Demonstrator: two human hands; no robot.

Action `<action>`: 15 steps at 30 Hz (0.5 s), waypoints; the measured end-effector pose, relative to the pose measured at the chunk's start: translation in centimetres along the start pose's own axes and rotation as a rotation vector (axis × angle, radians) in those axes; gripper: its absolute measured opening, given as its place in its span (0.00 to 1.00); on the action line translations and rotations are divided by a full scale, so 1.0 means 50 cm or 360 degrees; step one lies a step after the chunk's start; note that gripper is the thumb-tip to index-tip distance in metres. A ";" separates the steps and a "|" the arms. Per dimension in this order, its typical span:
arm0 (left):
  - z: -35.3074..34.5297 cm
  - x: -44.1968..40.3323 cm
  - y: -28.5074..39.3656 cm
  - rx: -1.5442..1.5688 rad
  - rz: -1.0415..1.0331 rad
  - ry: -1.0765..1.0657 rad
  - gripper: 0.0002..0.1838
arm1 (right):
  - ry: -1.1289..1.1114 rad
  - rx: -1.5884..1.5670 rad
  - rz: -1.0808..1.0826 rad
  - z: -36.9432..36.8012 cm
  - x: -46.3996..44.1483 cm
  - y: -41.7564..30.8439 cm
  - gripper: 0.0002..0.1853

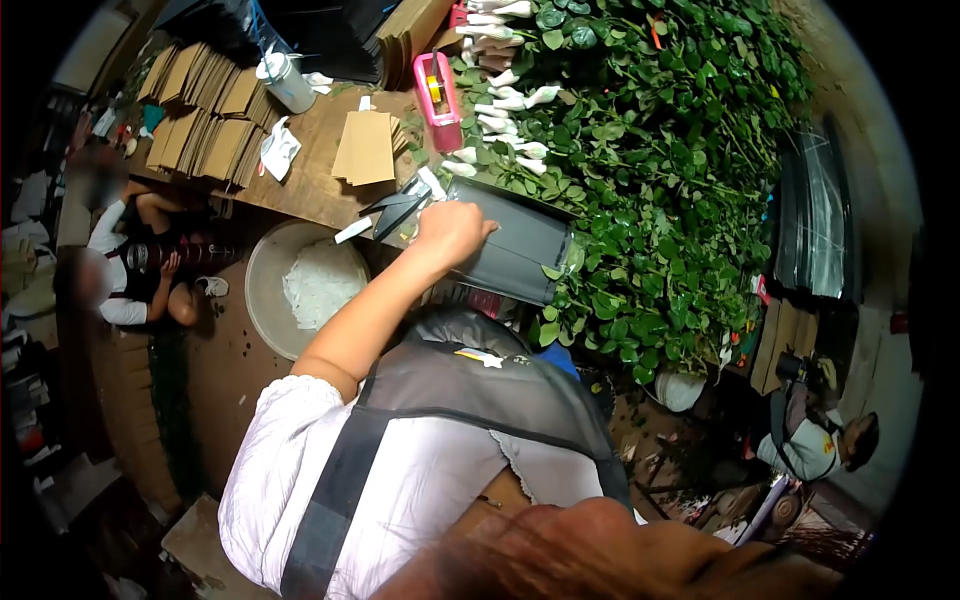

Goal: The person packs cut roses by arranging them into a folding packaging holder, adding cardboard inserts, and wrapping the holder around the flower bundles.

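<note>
My left hand (pixel 452 235) is closed at the left edge of a dark grey wrapping sheet (pixel 515 250), which lies at the table's near edge. Green leaves stick out at the sheet's right end; what lies inside it is hidden. Just left of the hand are black strips (pixel 398 208) and a small white strip (pixel 353 230). Beyond the sheet stands a pink tape dispenser (pixel 447 135), close to several white-covered flower heads (pixel 525 150). A stack of brown cards (pixel 366 148) rests on the wooden table (pixel 315 195). My right hand does not show.
Leafy stems (pixel 660 200) pile high on the right. More brown card stacks (pixel 205 110), a white bottle (pixel 287 82) and crumpled white paper (pixel 280 148) occupy the left. Below the table edge stands a round bin (pixel 262 300). People (pixel 130 245) sit at left; another person (pixel 815 445) is at right.
</note>
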State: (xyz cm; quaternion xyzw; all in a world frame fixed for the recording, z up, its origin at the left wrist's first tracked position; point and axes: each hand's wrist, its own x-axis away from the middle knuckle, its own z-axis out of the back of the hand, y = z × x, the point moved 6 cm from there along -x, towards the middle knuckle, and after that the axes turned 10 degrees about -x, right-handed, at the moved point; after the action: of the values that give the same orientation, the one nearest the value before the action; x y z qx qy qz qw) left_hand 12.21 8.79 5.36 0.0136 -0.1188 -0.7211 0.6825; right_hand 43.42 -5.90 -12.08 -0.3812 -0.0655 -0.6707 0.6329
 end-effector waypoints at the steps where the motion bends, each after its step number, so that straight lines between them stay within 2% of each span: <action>1: 0.002 0.012 -0.011 0.0004 0.0011 -0.0015 0.27 | -0.0031 0.0011 -0.0001 0.006 0.005 -0.001 0.18; 7: 0.007 0.148 -0.089 0.0076 0.0112 -0.0186 0.30 | -0.0423 0.0172 -0.0085 0.084 0.059 -0.034 0.19; 9: -0.017 0.167 -0.115 0.0419 0.0240 -0.0137 0.29 | -0.0505 0.0214 -0.0003 0.152 0.081 -0.098 0.19; 11: -0.053 0.191 -0.142 0.0882 0.0350 -0.0143 0.27 | -0.0421 0.0211 0.0268 0.240 0.108 -0.200 0.18; 14: -0.180 0.243 -0.200 0.1487 0.0567 -0.0021 0.25 | -0.0452 -0.0208 0.0586 0.328 0.140 -0.383 0.13; 15: -0.239 0.271 -0.219 0.1833 0.0717 -0.0056 0.24 | -0.0262 -0.0397 0.0972 0.345 0.134 -0.452 0.12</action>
State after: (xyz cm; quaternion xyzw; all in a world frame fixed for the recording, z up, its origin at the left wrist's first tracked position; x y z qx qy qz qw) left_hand 2.74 -5.97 -6.40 0.3426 -0.5003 -0.3793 0.6989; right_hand 31.12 2.89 12.93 -0.5105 0.0834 -0.4199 0.7457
